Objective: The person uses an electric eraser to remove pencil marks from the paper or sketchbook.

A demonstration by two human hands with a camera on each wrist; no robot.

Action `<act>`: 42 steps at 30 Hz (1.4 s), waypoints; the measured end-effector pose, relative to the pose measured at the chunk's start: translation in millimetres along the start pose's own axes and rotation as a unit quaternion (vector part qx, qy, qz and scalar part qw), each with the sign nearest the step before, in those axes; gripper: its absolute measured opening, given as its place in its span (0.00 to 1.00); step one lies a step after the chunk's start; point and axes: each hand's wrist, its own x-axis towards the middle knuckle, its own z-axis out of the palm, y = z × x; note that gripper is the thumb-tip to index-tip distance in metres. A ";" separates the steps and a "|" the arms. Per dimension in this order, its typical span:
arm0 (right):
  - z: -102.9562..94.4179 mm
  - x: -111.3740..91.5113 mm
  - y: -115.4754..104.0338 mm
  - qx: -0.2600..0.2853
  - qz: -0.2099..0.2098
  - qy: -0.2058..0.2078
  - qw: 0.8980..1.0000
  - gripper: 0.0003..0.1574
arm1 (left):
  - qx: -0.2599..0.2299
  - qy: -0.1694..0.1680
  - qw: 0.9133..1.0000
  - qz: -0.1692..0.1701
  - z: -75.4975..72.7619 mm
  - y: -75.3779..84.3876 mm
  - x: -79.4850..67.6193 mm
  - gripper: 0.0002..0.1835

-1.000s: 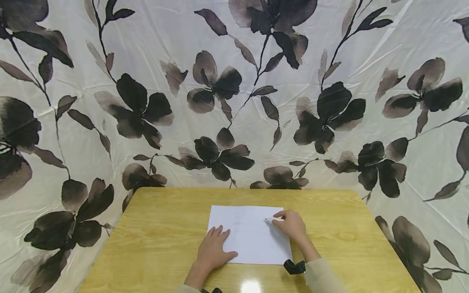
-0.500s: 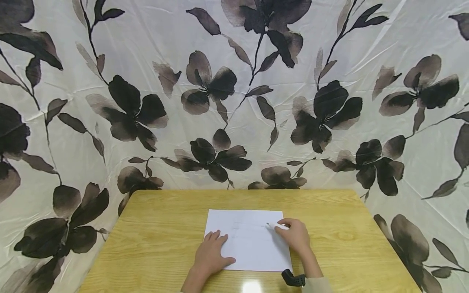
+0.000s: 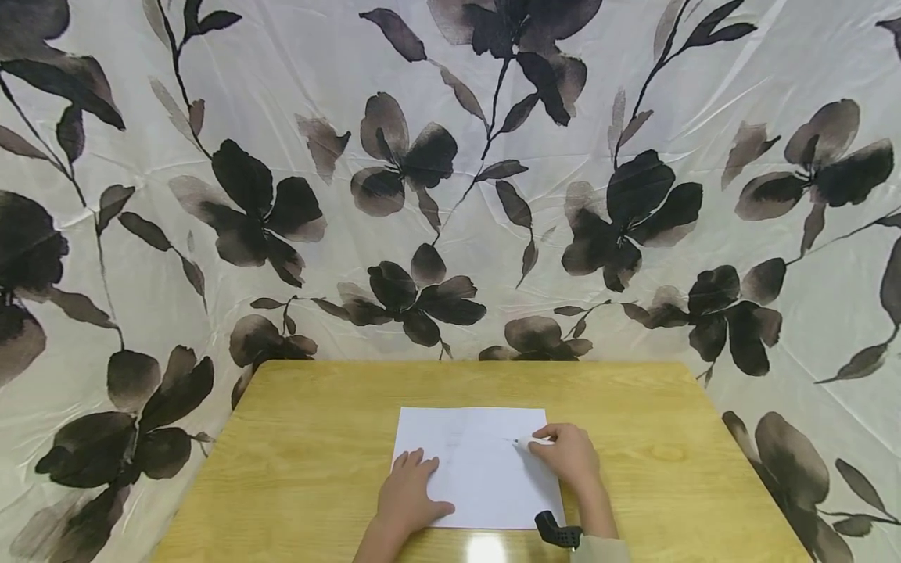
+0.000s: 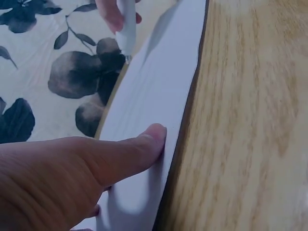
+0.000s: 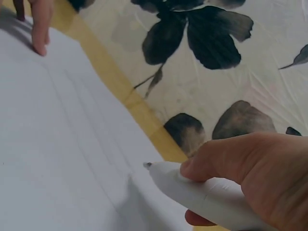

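Observation:
A white sheet of paper [image 3: 486,477] lies on the table, and faint thin lines [image 5: 77,120] run across it. My left hand [image 3: 411,493] rests flat on the sheet's left side with fingers spread; its thumb [image 4: 144,147] lies near the close edge of the paper. At the right side, my right hand [image 3: 572,455] pinches a thick white pen [image 3: 529,442] between thumb and fingers. The pen slants, its small metal tip [image 5: 147,165] close over the paper beside the drawn lines. The pen's rear end is hidden by the right hand.
The wooden table [image 3: 303,446] extends around the sheet on all sides. A floral cloth [image 3: 450,195] hangs behind and beside it. A black wrist device [image 3: 558,532] sits by the right wrist, overlapping the paper's near right corner.
The pen tip has shifted slightly toward the near edge of the paper, still in my right hand's pinch. My left hand stays on the sheet. The head view has moved a little.

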 end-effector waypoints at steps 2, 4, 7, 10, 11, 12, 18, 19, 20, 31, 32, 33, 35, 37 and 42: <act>0.6 1.0 -1.5 -0.002 -0.005 0.000 1.000 0.10 | 0.002 0.003 1.000 0.002 -0.4 0.3 1.3 0.42; 1.7 2.2 -2.2 -0.006 -0.006 0.000 1.000 0.10 | -0.002 -0.002 1.000 0.002 -1.5 1.6 2.1 0.42; 2.9 4.6 -2.1 -0.015 -0.007 0.002 1.000 0.10 | -0.005 -0.010 1.000 -0.001 -2.4 3.2 2.2 0.43; 4.6 8.3 -2.4 -0.019 -0.012 0.003 1.000 0.10 | -0.006 -0.007 1.000 -0.005 -3.9 3.6 1.9 0.43; 5.6 9.5 -2.5 -0.019 -0.013 0.002 1.000 0.10 | -0.006 -0.005 1.000 -0.006 -4.4 3.4 1.7 0.43; 6.5 10.4 -3.1 -0.019 -0.014 0.001 1.000 0.10 | -0.005 -0.004 1.000 -0.006 -4.6 3.0 1.5 0.43; 11.6 11.0 -3.1 -0.020 -0.005 -0.004 1.000 0.09 | -0.005 -0.003 1.000 -0.002 -2.4 0.8 -0.3 0.43; 12.1 11.2 -3.1 -0.020 -0.005 -0.003 1.000 0.09 | -0.006 0.000 1.000 0.000 -2.1 0.4 -0.1 0.43; 12.3 11.5 -3.7 -0.019 -0.005 -0.002 1.000 0.09 | -0.006 0.003 1.000 0.002 -2.0 0.1 0.2 0.43; 17.0 13.2 -6.5 -0.028 0.010 -0.001 1.000 0.09 | -0.001 0.007 1.000 0.005 3.1 -6.9 2.9 0.43; 17.7 13.2 -6.4 -0.029 0.010 -0.003 1.000 0.09 | 0.000 0.005 1.000 0.004 4.2 -7.6 2.7 0.43; 18.6 13.1 -6.3 -0.029 0.009 -0.005 1.000 0.08 | 0.001 0.004 1.000 0.003 5.1 -8.2 2.2 0.43; 20.1 12.8 -6.7 -0.030 0.007 -0.008 1.000 0.08 | 0.000 0.003 1.000 0.000 6.2 -9.3 1.4 0.43; 21.0 12.4 -7.2 -0.031 0.005 -0.009 0.999 0.08 | -0.003 0.004 1.000 0.001 6.3 -9.5 0.8 0.43; 20.0 12.4 -7.3 -0.035 0.010 0.002 0.999 0.08 | -0.014 0.012 1.000 0.012 5.7 -7.2 2.1 0.43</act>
